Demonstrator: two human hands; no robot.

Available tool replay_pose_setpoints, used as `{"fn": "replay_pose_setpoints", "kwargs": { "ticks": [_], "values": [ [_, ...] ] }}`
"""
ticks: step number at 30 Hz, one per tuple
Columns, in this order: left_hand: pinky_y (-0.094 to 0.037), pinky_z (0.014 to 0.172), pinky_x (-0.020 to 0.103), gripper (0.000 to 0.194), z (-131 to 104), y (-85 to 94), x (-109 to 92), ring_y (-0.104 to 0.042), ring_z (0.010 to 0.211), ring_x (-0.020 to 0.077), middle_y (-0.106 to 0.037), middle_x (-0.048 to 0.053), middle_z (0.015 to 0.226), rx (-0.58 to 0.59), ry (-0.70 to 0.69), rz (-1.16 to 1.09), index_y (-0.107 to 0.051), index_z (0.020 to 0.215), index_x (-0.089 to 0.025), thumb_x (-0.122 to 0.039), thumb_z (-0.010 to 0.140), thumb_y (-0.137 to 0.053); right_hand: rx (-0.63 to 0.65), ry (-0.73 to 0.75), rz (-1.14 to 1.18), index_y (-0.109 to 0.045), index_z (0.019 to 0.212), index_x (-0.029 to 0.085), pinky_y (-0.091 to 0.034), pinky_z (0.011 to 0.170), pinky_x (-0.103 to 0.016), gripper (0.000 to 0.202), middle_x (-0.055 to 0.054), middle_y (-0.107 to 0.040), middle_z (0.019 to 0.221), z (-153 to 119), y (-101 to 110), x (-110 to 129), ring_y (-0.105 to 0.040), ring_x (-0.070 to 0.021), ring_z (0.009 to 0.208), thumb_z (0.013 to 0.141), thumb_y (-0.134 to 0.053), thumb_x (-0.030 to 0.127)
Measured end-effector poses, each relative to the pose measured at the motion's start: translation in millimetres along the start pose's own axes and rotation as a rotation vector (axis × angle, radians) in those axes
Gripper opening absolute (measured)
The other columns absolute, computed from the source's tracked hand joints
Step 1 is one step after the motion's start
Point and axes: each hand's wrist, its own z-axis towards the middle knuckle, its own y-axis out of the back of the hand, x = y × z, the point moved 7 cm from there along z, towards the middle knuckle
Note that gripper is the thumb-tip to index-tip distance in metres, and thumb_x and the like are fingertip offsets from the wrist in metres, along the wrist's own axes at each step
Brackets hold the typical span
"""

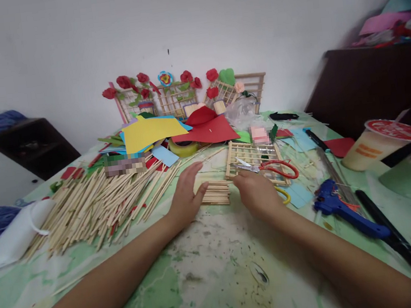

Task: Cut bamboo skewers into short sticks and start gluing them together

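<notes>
My left hand (185,199) rests at the left end of a small row of short wooden sticks (215,194), its fingers stretched out and thumb apart. The sticks lie side by side on the table. My right hand (256,194) is just right of the row, fingers curled together; what they pinch, if anything, is hidden. Behind that hand lies a wooden stick lattice (233,156), with red-handled scissors (279,168) on top. A yellow handle loop (284,195) shows beside my right wrist. Left of my left hand spreads a large heap of wooden sticks (95,207).
A blue glue gun (347,211), a long black-handled tool (391,236) and a lidded drink cup (380,145) are on the right. Yellow paper (154,132), red paper (210,132) and a tape roll (183,148) lie behind. Lattices with red paper flowers (124,82) lean against the wall.
</notes>
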Motion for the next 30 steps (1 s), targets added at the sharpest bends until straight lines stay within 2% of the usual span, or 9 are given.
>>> {"fn": "replay_pose_setpoints", "kwargs": {
  "ticks": [3, 6, 9, 12, 14, 16, 21, 26, 30],
  "values": [
    [-0.029, 0.104, 0.043, 0.032, -3.1, -6.6, -31.8, -0.046, 0.12, 0.0236, -0.056, 0.009, 0.125, 0.168, -0.152, 0.055, -0.056, 0.117, -0.024, -0.027, 0.086, -0.051, -0.043, 0.137, -0.008, -0.061, 0.08, 0.018, -0.032, 0.061, -0.027, 0.024, -0.004, -0.062, 0.084, -13.1, 16.8, 16.4, -0.056, -0.0174, 0.08, 0.081, -0.04, 0.006],
    [-0.037, 0.091, 0.039, 0.022, -8.5, -17.9, -46.7, -0.057, 0.099, 0.0236, -0.066, 0.008, 0.102, 0.322, -0.056, -0.032, -0.064, 0.102, -0.024, -0.027, 0.086, -0.05, -0.076, 0.201, 0.057, -0.063, 0.082, 0.019, -0.035, 0.063, -0.027, 0.025, -0.004, -0.063, 0.083, -26.4, 24.4, 27.4, -0.056, -0.017, 0.08, 0.084, -0.04, 0.01],
    [-0.041, 0.068, 0.029, 0.019, -12.4, -26.2, -40.0, -0.056, 0.07, 0.0169, -0.064, 0.005, 0.076, 0.36, 0.247, -0.303, -0.066, 0.083, -0.02, -0.029, 0.086, -0.049, -0.139, 0.172, 0.119, -0.064, 0.094, 0.018, -0.04, 0.073, -0.03, 0.024, -0.008, -0.065, 0.093, -32.0, 24.5, 17.1, -0.056, -0.02, 0.086, 0.089, -0.041, 0.022],
    [-0.03, 0.046, 0.02, 0.02, -21.1, -38.8, -25.0, -0.039, 0.046, 0.0069, -0.056, 0.001, 0.064, 0.345, 0.648, -0.836, -0.063, 0.083, -0.016, -0.033, 0.084, -0.053, -0.228, 0.038, 0.025, -0.055, 0.115, 0.011, -0.036, 0.091, -0.04, 0.035, -0.017, -0.059, 0.114, -29.9, 19.0, -21.2, -0.05, -0.0282, 0.106, 0.086, -0.045, 0.026],
    [-0.022, 0.041, 0.017, 0.021, -25.8, -46.0, -20.7, -0.031, 0.041, 0.003, -0.053, -0.001, 0.063, 0.323, 0.832, -1.143, -0.061, 0.088, -0.013, -0.032, 0.081, -0.058, -0.202, -0.102, -0.084, -0.051, 0.119, 0.006, -0.031, 0.095, -0.046, 0.044, -0.021, -0.055, 0.12, -26.6, 9.0, -55.1, -0.045, -0.033, 0.113, 0.082, -0.048, 0.029],
    [-0.021, 0.04, 0.016, 0.021, -27.6, -49.5, -19.7, -0.03, 0.04, 0.0011, -0.053, -0.001, 0.063, 0.324, 0.916, -1.304, -0.061, 0.09, -0.011, -0.028, 0.078, -0.062, -0.12, -0.184, -0.131, -0.051, 0.119, 0.004, -0.032, 0.095, -0.046, 0.049, -0.021, -0.056, 0.118, -23.8, -3.2, -81.7, -0.046, -0.0342, 0.111, 0.079, -0.048, 0.034],
    [-0.025, 0.041, 0.015, 0.019, -28.4, -51.6, -19.6, -0.034, 0.041, 0.0009, -0.054, 0.0, 0.065, 0.361, 0.941, -1.42, -0.06, 0.095, -0.01, -0.019, 0.078, -0.06, -0.035, -0.154, -0.143, -0.051, 0.116, 0.006, -0.034, 0.093, -0.04, 0.049, -0.019, -0.06, 0.11, -20.4, -16.9, -96.1, -0.051, -0.0303, 0.105, 0.071, -0.049, 0.027],
    [-0.024, 0.041, 0.015, 0.018, -27.2, -50.8, -17.3, -0.035, 0.042, 0.0014, -0.055, 0.0, 0.064, 0.331, 0.907, -1.384, -0.059, 0.09, -0.011, -0.021, 0.076, -0.064, -0.2, -0.216, -0.082, -0.05, 0.11, 0.009, -0.037, 0.09, -0.039, 0.046, -0.018, -0.061, 0.105, -25.6, -1.4, -95.1, -0.053, -0.0302, 0.102, 0.068, -0.052, 0.026],
    [-0.02, 0.041, 0.016, 0.02, -22.3, -44.0, -19.0, -0.032, 0.039, 0.0016, -0.056, 0.0, 0.059, 0.27, 0.833, -1.272, -0.058, 0.084, -0.012, -0.028, 0.075, -0.065, -0.299, -0.394, 0.148, -0.042, 0.117, 0.013, -0.044, 0.069, -0.035, 0.053, -0.014, -0.064, 0.092, -33.3, 10.4, -102.0, -0.06, -0.0272, 0.082, 0.069, -0.056, 0.031]
  ]
}}
